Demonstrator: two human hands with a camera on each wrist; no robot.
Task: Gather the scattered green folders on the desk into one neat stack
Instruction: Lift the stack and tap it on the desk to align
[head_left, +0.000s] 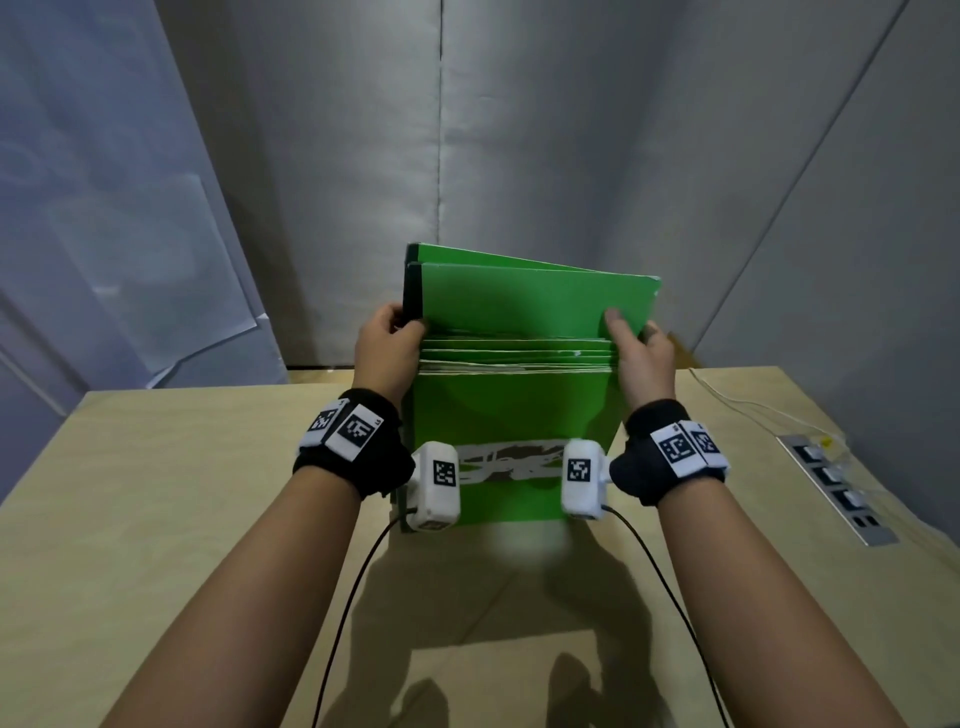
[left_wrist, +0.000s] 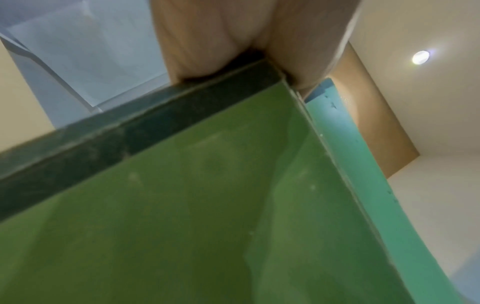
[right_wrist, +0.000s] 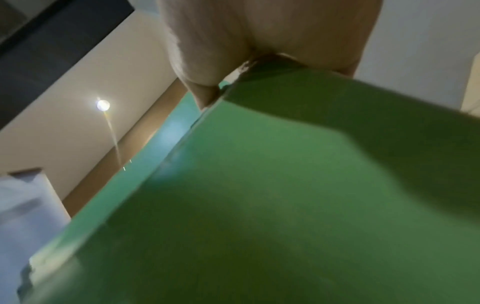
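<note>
A stack of green folders (head_left: 509, 415) stands on its lower edge on the desk (head_left: 156, 519), upright in front of me. My left hand (head_left: 387, 345) grips the stack's upper left side at the dark spine. My right hand (head_left: 636, 353) grips the upper right side, thumb on the near face of a taller folder (head_left: 530, 301) that sticks up behind the rest. The nearest cover bears a torn white patch (head_left: 511, 462). In the left wrist view my fingers (left_wrist: 207, 41) curl over the dark spine (left_wrist: 130, 127). The right wrist view shows my fingers (right_wrist: 221, 41) clamped on a green cover (right_wrist: 259, 205).
A power strip (head_left: 841, 491) is set into the desk at the right, with a white cable (head_left: 748, 402) running to it. Grey fabric walls stand close behind the desk. Bare desk top lies to the left and in front of the folders.
</note>
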